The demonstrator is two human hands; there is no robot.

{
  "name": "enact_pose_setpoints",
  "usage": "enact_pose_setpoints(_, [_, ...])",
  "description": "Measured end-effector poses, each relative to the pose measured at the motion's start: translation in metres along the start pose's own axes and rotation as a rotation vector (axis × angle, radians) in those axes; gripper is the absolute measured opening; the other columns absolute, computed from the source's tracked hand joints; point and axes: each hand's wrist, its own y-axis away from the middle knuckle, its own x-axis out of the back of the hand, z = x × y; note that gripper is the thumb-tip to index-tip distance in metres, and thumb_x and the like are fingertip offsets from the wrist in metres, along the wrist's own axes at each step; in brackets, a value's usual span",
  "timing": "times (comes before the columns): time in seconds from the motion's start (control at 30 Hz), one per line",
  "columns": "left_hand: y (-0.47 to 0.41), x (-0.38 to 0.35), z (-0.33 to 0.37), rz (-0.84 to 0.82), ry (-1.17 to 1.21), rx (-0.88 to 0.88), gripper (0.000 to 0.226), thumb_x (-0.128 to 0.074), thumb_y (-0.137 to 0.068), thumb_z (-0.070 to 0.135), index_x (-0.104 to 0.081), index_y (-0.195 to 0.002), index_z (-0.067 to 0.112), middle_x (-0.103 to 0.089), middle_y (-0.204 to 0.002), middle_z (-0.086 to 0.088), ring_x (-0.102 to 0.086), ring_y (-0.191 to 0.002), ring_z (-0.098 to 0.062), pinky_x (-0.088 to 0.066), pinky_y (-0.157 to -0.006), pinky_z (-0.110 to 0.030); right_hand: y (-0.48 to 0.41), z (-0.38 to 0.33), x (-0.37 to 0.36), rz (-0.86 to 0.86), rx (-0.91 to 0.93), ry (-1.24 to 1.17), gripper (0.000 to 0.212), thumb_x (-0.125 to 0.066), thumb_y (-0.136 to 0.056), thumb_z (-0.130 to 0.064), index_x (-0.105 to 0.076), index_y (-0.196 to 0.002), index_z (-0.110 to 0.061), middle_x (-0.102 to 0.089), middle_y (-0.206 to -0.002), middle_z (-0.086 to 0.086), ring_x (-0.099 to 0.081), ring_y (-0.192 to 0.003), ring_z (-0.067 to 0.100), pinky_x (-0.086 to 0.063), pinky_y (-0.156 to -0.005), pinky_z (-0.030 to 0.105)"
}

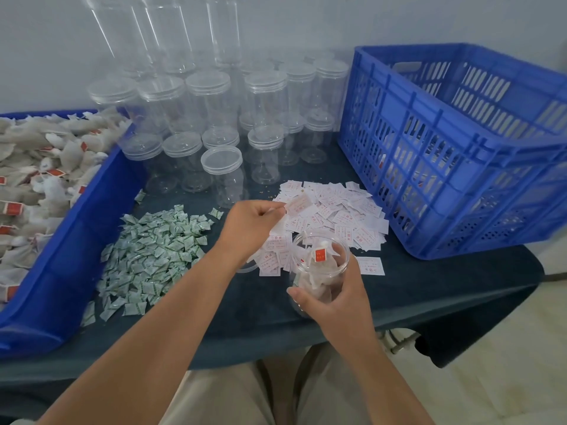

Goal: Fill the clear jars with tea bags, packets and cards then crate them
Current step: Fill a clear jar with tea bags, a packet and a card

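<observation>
The left hand (pixel 251 223) fingers pinch one card (pixel 299 204), print illegible, just above the card pile (pixel 337 216). The right hand (pixel 334 292) fingers curl round the open jar (pixel 306 273), covering part of its lower wall; tea bags (pixel 319 259) sit inside.

1. Both arms are seen bare: the left forearm (pixel 171 317) and the right forearm (pixel 377 372) are uncovered right up to the lower edge of the view.
2. The left hand (pixel 250 228) and the right hand (pixel 336 302) are likewise seen bare, with the nails kept short.
3. A light beige garment (pixel 221 397) is worn over both thighs, and soft folds are seen in its cloth.
4. Whether trousers or shorts are worn cannot be told, as the legs are cut off by the frame.
</observation>
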Motion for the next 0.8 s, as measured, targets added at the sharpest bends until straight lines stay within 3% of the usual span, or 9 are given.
enact_pose_setpoints(0.07, [-0.001,-0.002,-0.001,-0.058,0.032,0.039,0.026,-0.068,-0.1,0.02,-0.077,-0.12,0.034,-0.078,-0.116,0.01,-0.07,-0.073,0.004,-0.057,-0.069,-0.018,-0.001,0.001,0.0,-0.004,-0.01,-0.013,0.095,-0.097,-0.059,-0.051,-0.042,-0.136,-0.063,-0.073,-0.11,-0.017,-0.068,-0.112,0.001,-0.047,-0.089,0.005])
enact_pose_setpoints(0.13, [0.0,-0.002,0.0,-0.007,0.029,0.056,0.044,-0.074,-0.097,0.021,-0.064,-0.14,0.024,-0.078,-0.108,0.013,-0.075,-0.072,-0.003,-0.063,-0.078,-0.027,-0.002,0.001,0.002,-0.021,-0.013,-0.014,0.097,-0.097,-0.06,-0.05,-0.042,-0.14,-0.06,-0.071,-0.114,-0.023,-0.067,-0.115,0.001,-0.049,-0.093,0.008])
enact_pose_setpoints(0.23, [0.009,0.005,0.015,0.113,0.095,0.013,0.025,-0.083,-0.089,0.033,-0.074,-0.111,0.027,-0.078,-0.081,0.012,-0.073,-0.065,-0.002,-0.055,-0.056,-0.016,-0.002,0.001,0.002,-0.031,0.002,-0.012,0.097,-0.097,-0.06,-0.055,-0.04,-0.138,-0.065,-0.065,-0.127,-0.031,-0.063,-0.124,-0.001,-0.049,-0.096,0.008])
enact_pose_setpoints(0.33, [0.029,0.016,0.038,-0.065,0.178,-0.075,0.025,-0.086,-0.076,0.053,-0.076,-0.082,0.031,-0.077,-0.077,0.01,-0.064,-0.062,0.002,-0.046,-0.056,-0.011,-0.003,0.002,0.001,-0.017,0.033,-0.014,0.095,-0.1,-0.062,-0.048,-0.041,-0.132,-0.075,-0.064,-0.136,-0.026,-0.062,-0.129,0.002,-0.051,-0.097,0.011])
enact_pose_setpoints(0.43, [0.05,0.013,0.055,-0.33,0.0,-0.181,0.026,-0.085,-0.071,0.057,-0.079,-0.081,0.034,-0.076,-0.086,0.015,-0.063,-0.071,0.006,-0.047,-0.066,-0.012,-0.004,0.003,-0.003,-0.024,0.051,-0.005,0.101,-0.101,-0.062,-0.045,-0.045,-0.145,-0.056,-0.066,-0.138,-0.013,-0.065,-0.13,0.014,-0.058,-0.104,0.035])
enact_pose_setpoints(0.5, [0.057,0.004,0.057,-0.243,-0.237,-0.276,0.015,-0.086,-0.074,0.052,-0.079,-0.076,0.04,-0.072,-0.089,0.02,-0.063,-0.085,0.004,-0.046,-0.074,-0.014,-0.003,0.002,-0.006,-0.017,0.065,0.012,0.107,-0.1,-0.062,-0.048,-0.044,-0.153,-0.04,-0.064,-0.143,-0.009,-0.063,-0.133,0.018,-0.057,-0.107,0.044])
enact_pose_setpoints(0.6, [0.062,0.0,0.059,-0.119,-0.425,-0.461,0.008,-0.083,-0.082,0.051,-0.08,-0.082,0.044,-0.067,-0.087,0.019,-0.055,-0.094,-0.001,-0.045,-0.09,-0.028,0.0,-0.003,-0.007,0.022,0.098,0.038,0.108,-0.099,-0.063,-0.052,-0.043,-0.155,-0.037,-0.061,-0.146,-0.013,-0.06,-0.136,0.015,-0.057,-0.106,0.042])
enact_pose_setpoints(0.7, [0.061,0.006,0.062,-0.285,-0.601,-0.503,0.024,-0.077,-0.081,0.062,-0.078,-0.101,0.049,-0.066,-0.091,0.025,-0.049,-0.099,0.005,-0.04,-0.098,-0.029,0.001,-0.006,-0.008,0.034,0.13,0.105,0.103,-0.096,-0.063,-0.057,-0.041,-0.149,-0.047,-0.059,-0.143,-0.019,-0.059,-0.134,0.011,-0.056,-0.106,0.039])
enact_pose_setpoints(0.8, [0.057,0.024,0.069,-0.506,-0.613,-0.437,0.026,-0.074,-0.083,0.064,-0.075,-0.108,0.055,-0.07,-0.098,0.034,-0.053,-0.108,0.009,-0.04,-0.094,-0.016,0.002,-0.004,-0.01,0.037,0.126,0.12,0.103,-0.094,-0.062,-0.06,-0.039,-0.148,-0.049,-0.057,-0.143,-0.021,-0.058,-0.133,0.012,-0.056,-0.106,0.041])
